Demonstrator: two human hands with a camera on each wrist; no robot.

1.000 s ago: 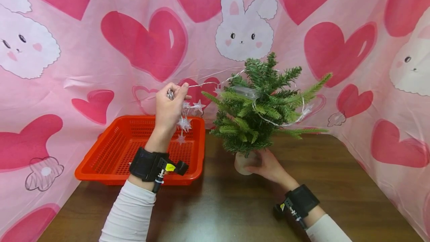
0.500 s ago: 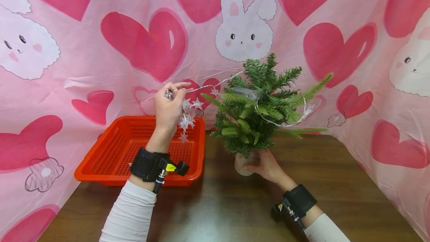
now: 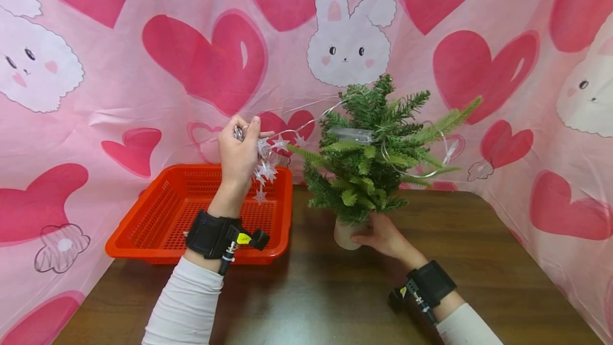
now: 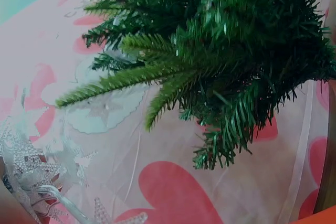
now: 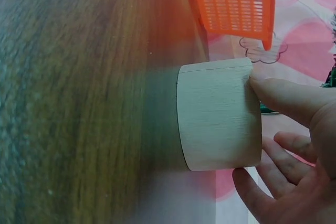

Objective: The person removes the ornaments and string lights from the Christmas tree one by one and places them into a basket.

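A small artificial Christmas tree (image 3: 369, 164) stands upright on the table, on a pale round wooden base (image 5: 220, 116). My right hand (image 3: 389, 237) grips that base, thumb on one side and fingers on the other. Over the basket, my left hand (image 3: 238, 153) holds a bunch of string lights, whose clear star lights (image 3: 266, 171) dangle below the fingers. From this hand the wire runs to the tree's upper left and loops across its right side. A clear battery box (image 3: 353, 135) lies among the branches. In the left wrist view, star lights (image 4: 31, 161) fill the lower left.
An orange-red plastic basket (image 3: 191, 253) stands on the left of the brown wooden table (image 3: 306, 302), close beside the tree. Behind them hangs a pink cloth (image 3: 282, 68) printed with hearts and rabbits.
The tree has turned a little on its base; the battery box and the wire loop on its right side have shifted. My left hand has moved slightly left, still holding the string lights.
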